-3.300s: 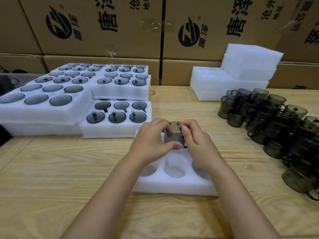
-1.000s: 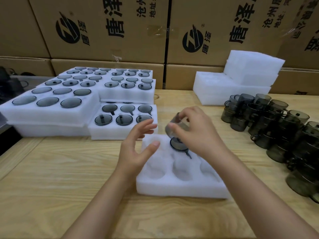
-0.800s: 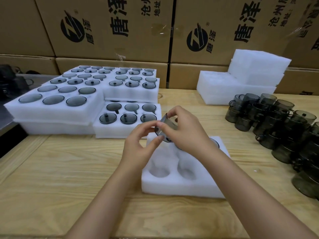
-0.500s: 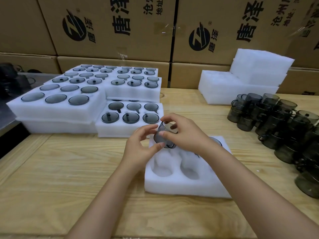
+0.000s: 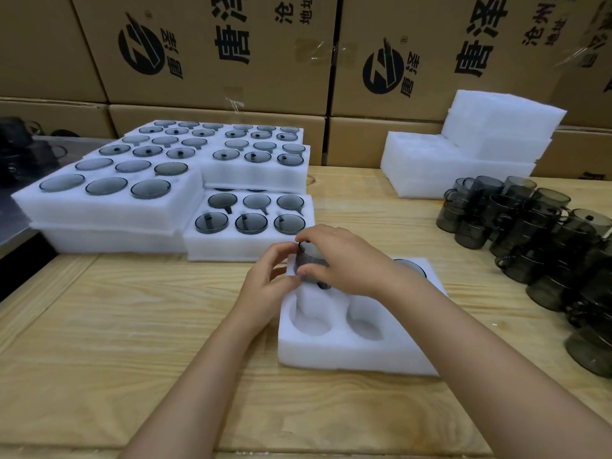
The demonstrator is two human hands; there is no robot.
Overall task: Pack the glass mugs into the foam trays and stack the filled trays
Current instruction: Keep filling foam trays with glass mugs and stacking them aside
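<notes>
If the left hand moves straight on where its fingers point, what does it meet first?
Most likely the glass mug in the right hand; the left hand may be touching it.

One wide-angle camera is riding on the person's head, facing forward and tilting down over the wooden table [image 5: 99, 326] toward the cardboard boxes [image 5: 265, 87] at the back (their edges are leaning near the borders). It is sitting close, so the left hand [image 5: 265, 288] and right hand [image 5: 346, 260] are showing near the frame's centre.
</notes>
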